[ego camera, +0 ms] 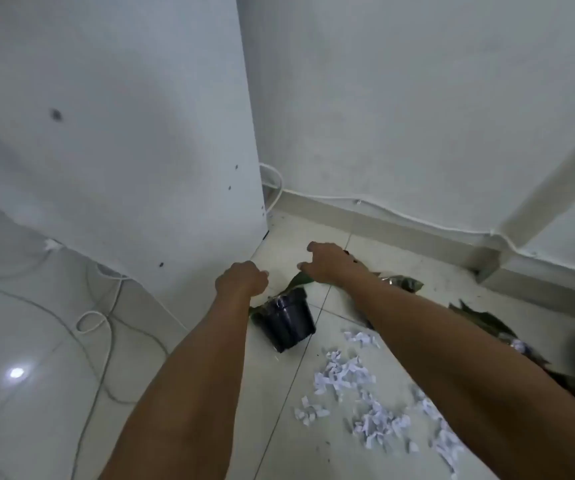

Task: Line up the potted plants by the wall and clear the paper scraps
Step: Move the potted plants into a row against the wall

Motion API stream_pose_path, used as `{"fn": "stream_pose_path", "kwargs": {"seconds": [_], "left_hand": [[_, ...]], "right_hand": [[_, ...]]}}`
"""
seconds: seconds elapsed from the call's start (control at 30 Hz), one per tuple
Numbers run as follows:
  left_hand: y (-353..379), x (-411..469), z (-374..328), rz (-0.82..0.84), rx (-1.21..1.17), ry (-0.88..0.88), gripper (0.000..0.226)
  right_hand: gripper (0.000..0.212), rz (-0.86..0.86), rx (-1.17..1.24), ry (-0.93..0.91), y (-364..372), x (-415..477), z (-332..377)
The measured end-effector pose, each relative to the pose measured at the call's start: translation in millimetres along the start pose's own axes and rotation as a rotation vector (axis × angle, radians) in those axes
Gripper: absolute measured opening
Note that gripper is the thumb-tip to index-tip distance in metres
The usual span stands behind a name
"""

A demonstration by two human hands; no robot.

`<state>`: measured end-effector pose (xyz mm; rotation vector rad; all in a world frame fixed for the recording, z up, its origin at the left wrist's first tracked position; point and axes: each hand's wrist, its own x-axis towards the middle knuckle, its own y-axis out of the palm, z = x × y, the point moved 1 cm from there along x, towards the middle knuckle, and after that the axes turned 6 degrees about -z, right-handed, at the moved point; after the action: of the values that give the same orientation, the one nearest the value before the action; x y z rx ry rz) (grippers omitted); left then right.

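Paper scraps (365, 382) lie scattered on the tiled floor (37, 341), low right, under the right forearm. Beyond them a black pot (288, 322) rests tipped on the floor near the white cabinet (123, 150), green leaf (301, 280) at its rim. Left hand (241, 280) sits just above the pot's rim, fingers curled together; contact unclear. Right hand (331, 263) hovers past the pot, fingers apart, empty. More foliage (483, 320) along the right, near the wall (417, 98).
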<state>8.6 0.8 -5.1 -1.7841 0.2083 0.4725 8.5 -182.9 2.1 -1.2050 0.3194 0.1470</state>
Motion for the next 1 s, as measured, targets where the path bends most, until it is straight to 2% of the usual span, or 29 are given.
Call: {"fn": "stream_pose_path", "kwargs": {"seconds": [0.17,0.27,0.37,0.43,0.53,0.7,0.83,1.0], "left_hand": [[61,35,22,0.097,-0.164,-0.111,0.056],[88,37,29,0.089,-0.262,-0.145,0.049],[104,44,28,0.149,-0.493,-0.282,0.039],[108,43,25,0.165,-0.72,-0.405,0.031],[111,46,23,0.114,-0.872,-0.472,0.019],[102,44,15,0.091,-1.005,-0.477,0.018],[78,45,0,0.094,-1.03,-0.336,0.026],[63,75,-16,-0.091,-1.05,-0.138,0.035]], "right_hand": [[0.062,0.069,-0.015,-0.032,65,39,-8],[0.063,0.079,0.01,-0.034,90,47,-6],[0.063,0.106,0.057,0.014,100,48,-5],[0.053,0.137,0.096,0.074,102,46,-6],[0.027,0.215,0.264,0.194,104,43,-11],[0.023,0.227,0.471,0.367,90,32,-23],[0.021,0.057,0.628,0.429,84,31,-36],[0.022,-0.232,0.877,0.449,71,43,-41]]}}
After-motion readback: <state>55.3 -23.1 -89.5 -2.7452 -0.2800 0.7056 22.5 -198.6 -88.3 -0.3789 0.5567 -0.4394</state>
